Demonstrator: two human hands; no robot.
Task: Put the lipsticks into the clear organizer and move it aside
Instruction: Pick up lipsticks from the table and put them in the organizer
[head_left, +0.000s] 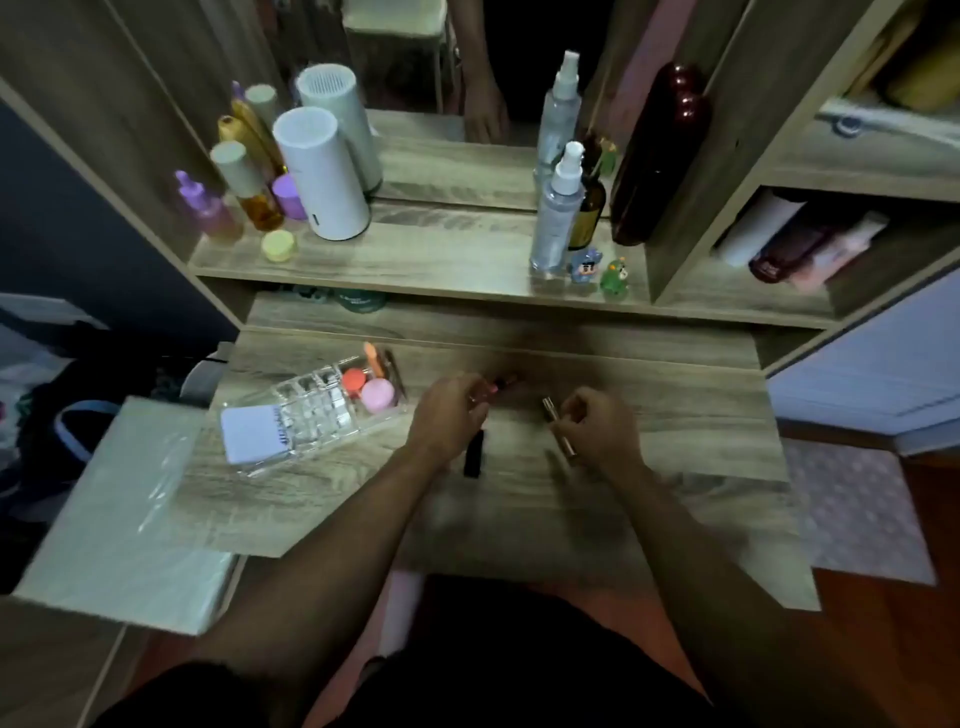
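The clear organizer sits on the wooden desk, left of my hands, with a white card, an orange and a pink round pot and a brush in it. My left hand is closed around a pink-red lipstick at the desk's middle. A black lipstick lies on the desk just below that hand. My right hand pinches a gold lipstick tube, which slants across the fingers. The picture is blurred, so the exact grips are hard to read.
A raised shelf behind the desk carries bottles, a white cylinder, a spray bottle and small figurines. A mirror stands behind it. Cubbies with tubes are at the right. A box lid with plastic wrap overlaps the desk's left edge.
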